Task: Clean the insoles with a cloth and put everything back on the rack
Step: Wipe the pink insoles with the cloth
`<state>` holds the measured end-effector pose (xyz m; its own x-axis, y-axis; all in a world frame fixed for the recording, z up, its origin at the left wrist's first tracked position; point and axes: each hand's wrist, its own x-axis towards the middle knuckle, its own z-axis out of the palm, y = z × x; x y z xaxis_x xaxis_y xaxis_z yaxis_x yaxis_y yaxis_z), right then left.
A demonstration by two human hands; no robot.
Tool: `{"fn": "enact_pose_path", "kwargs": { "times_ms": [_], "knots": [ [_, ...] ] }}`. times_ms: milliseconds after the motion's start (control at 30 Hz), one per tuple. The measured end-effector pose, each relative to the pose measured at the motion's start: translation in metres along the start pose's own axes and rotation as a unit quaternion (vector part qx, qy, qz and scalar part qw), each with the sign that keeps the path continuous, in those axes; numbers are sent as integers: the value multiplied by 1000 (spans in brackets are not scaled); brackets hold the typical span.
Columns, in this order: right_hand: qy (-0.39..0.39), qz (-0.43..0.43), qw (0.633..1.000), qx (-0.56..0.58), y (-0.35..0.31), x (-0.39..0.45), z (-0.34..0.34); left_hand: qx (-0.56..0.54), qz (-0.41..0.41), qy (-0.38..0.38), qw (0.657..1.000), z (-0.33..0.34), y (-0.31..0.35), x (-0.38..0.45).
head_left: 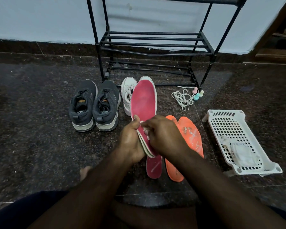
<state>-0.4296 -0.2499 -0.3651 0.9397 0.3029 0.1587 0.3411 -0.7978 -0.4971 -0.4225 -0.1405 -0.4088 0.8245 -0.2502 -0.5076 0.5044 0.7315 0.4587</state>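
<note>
**First:** Nearest of all, what is seen, and why is it held that way?

**Second:** Two forearms are stretched forward over a lap. A pink insole (144,103) is gripped at its heel end by the left hand (130,141), fingers curled behind and thumb pressed on the pink face, so that the surface is turned up and steadied for wiping. It appears to be backed by a second pale layer at the edge, though that cannot be settled.

**First:** And the other hand?

**Second:** A small white cloth (145,130) is pinched by the right hand (163,136) and pressed against the insole's lower part. Cleaning is judged to be under way, not finished.

**First:** What is laid just beyond?

**Second:** Another pink insole (153,167) and two orange insoles (191,138) are set flat on the floor just beside the hands, within reach; specks are seen on the orange ones, so wiping is probably still owed. A white basket (238,142) is placed to the right, holding something pale that cannot be identified.

**First:** Farther off?

**Second:** Grey sneakers (94,104) and white sneakers (128,95) are lined up before the black rack (155,42), whose shelves are left bare for the return. White laces (182,99) and small pastel bottles (197,95) are left by its right leg.
</note>
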Motion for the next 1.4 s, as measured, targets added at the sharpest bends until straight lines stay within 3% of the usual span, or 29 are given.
{"fn": "enact_pose_path", "kwargs": {
  "times_ms": [100,200,300,400,467,600,767,933,1000,1067,1167,1300,1400],
  "knots": [
    [-81,-17,996,-32,-3,-10,5,6,-2,16,1000,-2,7,2],
    [-120,9,990,67,-1,-14,-6,2,3,25,1000,-2,14,4],
    [-45,62,974,215,9,-5,-18,-6,6,12,1000,-1,13,0],
    [16,61,956,286,12,0,-16,-12,8,-8,1000,0,8,-2],
    [24,37,973,228,13,-1,-10,-16,5,-17,1000,-1,8,-2],
    [33,-69,997,4,17,-1,4,1,10,2,1000,-2,6,-2],
    [-49,-92,992,-70,14,-3,13,29,-9,35,999,-6,5,0],
    [-101,-35,993,-41,7,-7,7,39,-10,44,998,-5,2,2],
    [-117,2,992,37,6,-9,-2,18,-13,45,999,-7,1,5],
    [-54,29,993,103,10,-7,-7,2,-21,34,999,-8,-1,7],
    [21,23,999,22,11,-2,2,8,-14,33,999,-1,-3,0],
    [-75,24,997,5,-4,-11,10,8,-29,29,999,-1,0,-2],
    [-130,72,981,126,-3,-18,-1,2,-39,41,998,-3,5,2]
  ]
}}
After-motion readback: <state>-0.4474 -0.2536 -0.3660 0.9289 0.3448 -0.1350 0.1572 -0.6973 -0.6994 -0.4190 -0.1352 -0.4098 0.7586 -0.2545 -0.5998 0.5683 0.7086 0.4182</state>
